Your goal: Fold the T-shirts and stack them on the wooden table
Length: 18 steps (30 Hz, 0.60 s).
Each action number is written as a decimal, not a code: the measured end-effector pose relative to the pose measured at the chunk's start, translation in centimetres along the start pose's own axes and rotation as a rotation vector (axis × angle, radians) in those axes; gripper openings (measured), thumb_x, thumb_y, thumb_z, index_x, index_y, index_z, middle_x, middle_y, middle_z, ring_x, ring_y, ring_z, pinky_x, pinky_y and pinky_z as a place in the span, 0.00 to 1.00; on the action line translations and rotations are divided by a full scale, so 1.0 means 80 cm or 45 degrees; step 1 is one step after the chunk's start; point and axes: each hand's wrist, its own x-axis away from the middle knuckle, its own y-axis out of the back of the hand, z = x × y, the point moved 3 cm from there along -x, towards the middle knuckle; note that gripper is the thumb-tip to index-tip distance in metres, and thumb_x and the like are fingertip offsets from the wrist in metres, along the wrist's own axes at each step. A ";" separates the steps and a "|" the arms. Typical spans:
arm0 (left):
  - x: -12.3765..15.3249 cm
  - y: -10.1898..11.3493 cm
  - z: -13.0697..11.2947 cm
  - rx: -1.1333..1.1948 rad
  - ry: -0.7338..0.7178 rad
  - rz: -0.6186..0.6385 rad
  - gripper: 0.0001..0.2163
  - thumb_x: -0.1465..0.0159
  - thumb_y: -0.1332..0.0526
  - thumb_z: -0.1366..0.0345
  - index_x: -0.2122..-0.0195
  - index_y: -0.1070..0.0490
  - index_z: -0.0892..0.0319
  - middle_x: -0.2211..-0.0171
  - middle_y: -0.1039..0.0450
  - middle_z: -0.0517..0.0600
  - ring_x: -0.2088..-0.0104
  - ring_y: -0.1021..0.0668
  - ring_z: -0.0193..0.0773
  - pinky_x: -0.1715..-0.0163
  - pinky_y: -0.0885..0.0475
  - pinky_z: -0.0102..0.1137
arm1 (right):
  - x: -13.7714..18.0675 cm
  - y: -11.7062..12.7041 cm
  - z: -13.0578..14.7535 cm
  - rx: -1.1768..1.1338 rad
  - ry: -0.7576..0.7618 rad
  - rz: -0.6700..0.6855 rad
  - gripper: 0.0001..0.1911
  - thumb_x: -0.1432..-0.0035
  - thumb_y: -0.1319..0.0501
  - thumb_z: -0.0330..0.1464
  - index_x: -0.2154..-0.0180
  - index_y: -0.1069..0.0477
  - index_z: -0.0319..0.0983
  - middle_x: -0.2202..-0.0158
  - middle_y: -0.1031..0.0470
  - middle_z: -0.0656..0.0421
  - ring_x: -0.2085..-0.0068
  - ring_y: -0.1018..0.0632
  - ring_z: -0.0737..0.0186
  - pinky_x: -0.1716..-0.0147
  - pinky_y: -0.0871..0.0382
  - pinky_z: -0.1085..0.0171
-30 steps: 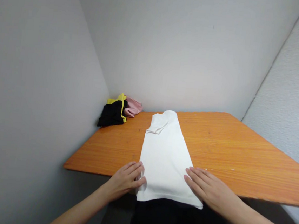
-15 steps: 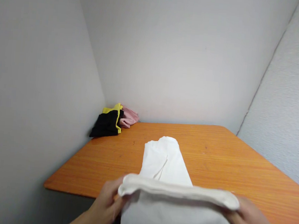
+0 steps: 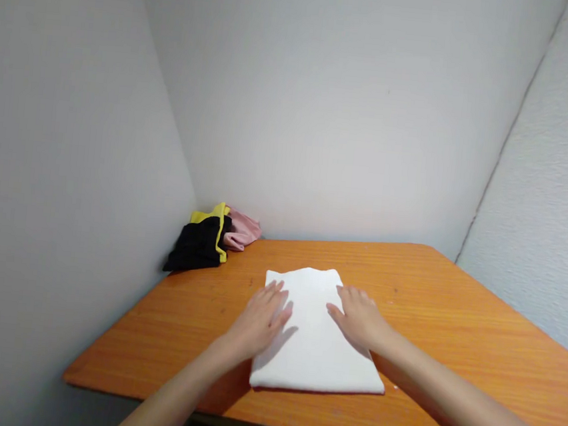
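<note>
A white folded piece of clothing [image 3: 313, 356] lies flat on the wooden table, its straight folded edge toward me. Over its left side rests my left hand [image 3: 258, 319], fingers stretched out and thumb apart. My right hand [image 3: 358, 317] lies over the right side near the far end, palm down, with its fingers extended. Neither hand grips the cloth. Whether the palms press on it or hover just above cannot be made out.
The orange-brown wooden table [image 3: 451, 350] meets the back wall. At its far left corner sit a black and yellow folded garment [image 3: 195, 243] and a pink cloth [image 3: 243, 229]. A pale wall [image 3: 69, 152] stands close along the left.
The near part of the white clothing, held up by both hands before, is now folded over flat on the table. Both hands have let go and moved forward onto its sides.
</note>
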 end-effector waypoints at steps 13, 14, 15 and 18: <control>-0.044 -0.102 -0.079 -0.171 0.012 0.400 0.34 0.31 0.58 0.46 0.31 0.53 0.64 0.31 0.64 0.61 0.31 0.59 0.57 0.37 0.53 0.58 | 0.061 0.011 -0.076 0.239 -0.006 0.160 0.39 0.34 0.62 0.57 0.32 0.51 0.42 0.30 0.62 0.54 0.32 0.57 0.43 0.36 0.58 0.42; -0.057 -0.112 -0.100 -0.145 -0.005 0.414 0.34 0.32 0.59 0.45 0.31 0.54 0.64 0.30 0.65 0.61 0.31 0.60 0.57 0.37 0.55 0.58 | 0.070 0.019 -0.102 0.265 -0.037 0.153 0.38 0.34 0.62 0.57 0.32 0.51 0.44 0.30 0.62 0.55 0.32 0.57 0.43 0.36 0.58 0.41; -0.069 -0.123 -0.123 -0.115 -0.023 0.429 0.35 0.32 0.60 0.44 0.31 0.55 0.64 0.30 0.66 0.60 0.31 0.61 0.56 0.36 0.57 0.58 | 0.082 0.028 -0.131 0.294 -0.071 0.143 0.38 0.34 0.62 0.57 0.32 0.51 0.45 0.30 0.62 0.57 0.32 0.57 0.43 0.37 0.58 0.40; -0.103 -0.158 -0.205 -0.008 -0.069 0.473 0.37 0.33 0.61 0.43 0.31 0.57 0.65 0.30 0.70 0.59 0.31 0.66 0.54 0.36 0.63 0.57 | 0.122 0.062 -0.219 0.374 -0.170 0.116 0.36 0.35 0.60 0.57 0.32 0.52 0.49 0.30 0.61 0.59 0.32 0.55 0.41 0.38 0.56 0.38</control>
